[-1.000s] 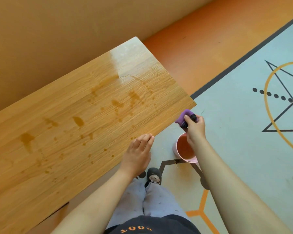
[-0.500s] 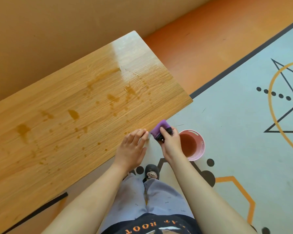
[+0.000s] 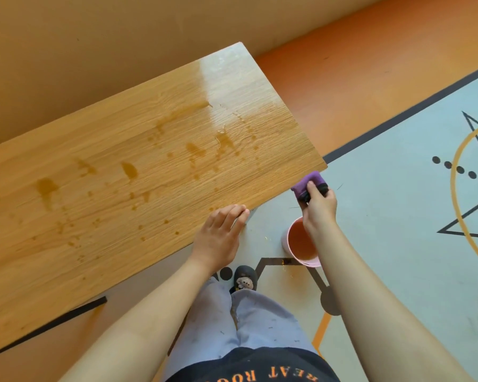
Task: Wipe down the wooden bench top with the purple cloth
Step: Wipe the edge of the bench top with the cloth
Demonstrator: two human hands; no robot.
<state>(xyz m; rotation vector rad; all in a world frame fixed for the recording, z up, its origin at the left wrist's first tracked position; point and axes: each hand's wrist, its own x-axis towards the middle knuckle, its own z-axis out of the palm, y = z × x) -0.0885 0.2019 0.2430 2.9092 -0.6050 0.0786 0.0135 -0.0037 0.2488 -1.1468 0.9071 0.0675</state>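
The wooden bench top [image 3: 116, 172] runs from lower left to upper right and carries several brown liquid stains and a wet glossy patch near its far end. My left hand [image 3: 220, 234] lies flat with spread fingers on the bench's near edge. My right hand [image 3: 319, 206] is closed on a bunched purple cloth [image 3: 307, 183] with a black part, held just off the bench's near right corner, above the floor.
A pink cup [image 3: 301, 244] with brown liquid stands on the floor mat under my right wrist. My legs and a dark slipper [image 3: 244, 278] are below. An orange wall backs the bench; grey patterned mat [image 3: 398, 202] spreads to the right.
My right hand with the cloth swung from the bench corner toward my left hand, then back out to the corner. The left hand stayed on the edge.
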